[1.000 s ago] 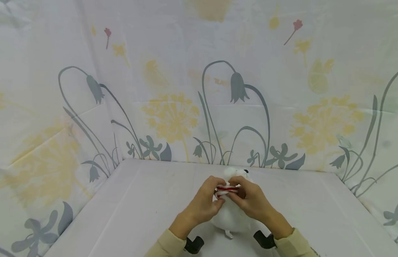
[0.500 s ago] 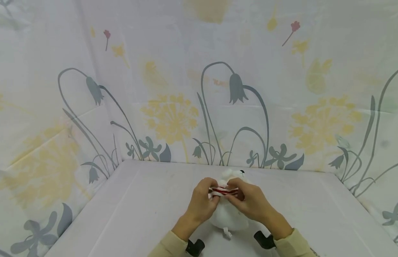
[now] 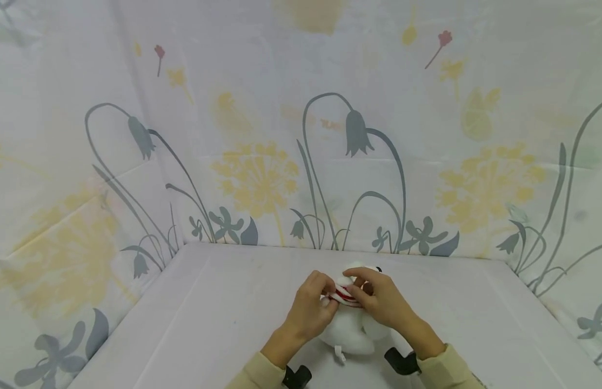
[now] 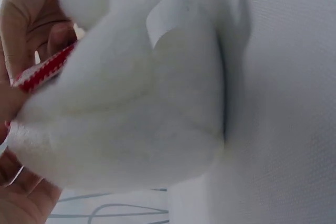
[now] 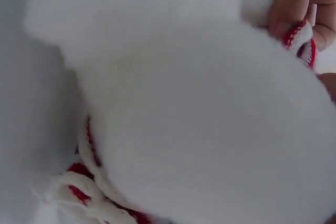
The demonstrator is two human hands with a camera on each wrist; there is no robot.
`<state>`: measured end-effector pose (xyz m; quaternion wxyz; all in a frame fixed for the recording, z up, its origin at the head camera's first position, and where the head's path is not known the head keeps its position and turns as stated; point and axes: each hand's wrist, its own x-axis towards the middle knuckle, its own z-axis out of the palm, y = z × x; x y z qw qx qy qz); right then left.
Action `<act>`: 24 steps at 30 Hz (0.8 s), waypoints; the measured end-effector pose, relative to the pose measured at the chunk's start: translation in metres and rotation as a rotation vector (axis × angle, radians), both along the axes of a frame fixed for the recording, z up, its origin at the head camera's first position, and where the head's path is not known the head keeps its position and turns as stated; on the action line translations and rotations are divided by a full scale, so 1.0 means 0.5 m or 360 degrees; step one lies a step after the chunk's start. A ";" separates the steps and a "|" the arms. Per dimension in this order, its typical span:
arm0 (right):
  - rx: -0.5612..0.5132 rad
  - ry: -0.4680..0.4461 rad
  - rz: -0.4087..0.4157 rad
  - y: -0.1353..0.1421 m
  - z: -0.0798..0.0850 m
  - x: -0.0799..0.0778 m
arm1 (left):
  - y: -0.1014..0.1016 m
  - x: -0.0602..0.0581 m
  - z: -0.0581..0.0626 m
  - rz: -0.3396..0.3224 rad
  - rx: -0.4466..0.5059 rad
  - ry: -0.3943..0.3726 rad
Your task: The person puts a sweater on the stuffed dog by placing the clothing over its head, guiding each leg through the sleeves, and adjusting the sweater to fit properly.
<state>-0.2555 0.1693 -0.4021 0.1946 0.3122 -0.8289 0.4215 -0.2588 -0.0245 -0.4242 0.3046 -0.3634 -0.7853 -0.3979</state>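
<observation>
**Red-and-white knitted scarf [image 3: 345, 294] tilts, and the white plush toy [image 3: 347, 332] under it has turned**

Half a second ago the scarf ran nearly level between your hands; now it slopes down toward your right. The toy's head has shifted to the right with it, and the black spot [image 3: 379, 269] on the head now shows just beyond your right knuckles.

Your left hand [image 3: 306, 309] pinches the left end of the scarf, thumb below and curled fingers above, with hardly any gap. Your right hand [image 3: 385, 298] has its thumb and bent fingers closed on the scarf's other side, the index fingertip reaching up against the white fur.

You have the toy resting on the white table [image 3: 213, 319], between your forearms and near the middle of the tabletop. A white fabric tag [image 3: 339, 354] sticks out low on the side nearest you. Your right wrist view shows more of the scarf, a loose knitted part [image 5: 86, 192] lying against the toy's far side; its exact path is hidden by fur.

Beige sleeves [image 3: 447, 367] cover your forearms, with a black fitting [image 3: 400, 361] beside each cuff. Behind the table hangs a white curtain [image 3: 520, 92] printed with grey bellflowers [image 3: 358, 134] and yellow seed heads [image 3: 256, 175].
</observation>
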 end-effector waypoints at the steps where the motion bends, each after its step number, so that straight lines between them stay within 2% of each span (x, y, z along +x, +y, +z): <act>1: 0.0020 -0.0017 0.0008 0.002 0.001 0.000 | -0.001 0.001 0.000 -0.0018 -0.0025 -0.0010; 4: 0.0072 -0.0069 0.0047 0.008 0.004 0.000 | -0.002 0.003 0.001 -0.0080 -0.0073 -0.0098; 8: 0.0129 -0.0114 0.0072 0.013 0.003 -0.002 | -0.001 0.007 0.005 -0.0086 -0.0066 -0.0164; 14: 0.0182 -0.0090 0.0030 0.010 -0.002 -0.002 | 0.003 0.010 0.008 -0.0036 -0.0038 -0.0118; 17: 0.0188 -0.0025 0.0011 0.007 -0.003 0.000 | 0.005 0.011 0.008 -0.0017 -0.0009 -0.0086; 21: 0.0134 0.0080 -0.0004 0.003 -0.003 0.001 | 0.006 0.011 0.006 0.0003 0.0030 -0.0060; 24: 0.0065 0.0070 0.0010 0.003 -0.002 0.000 | 0.006 0.011 0.006 0.0025 0.0040 -0.0042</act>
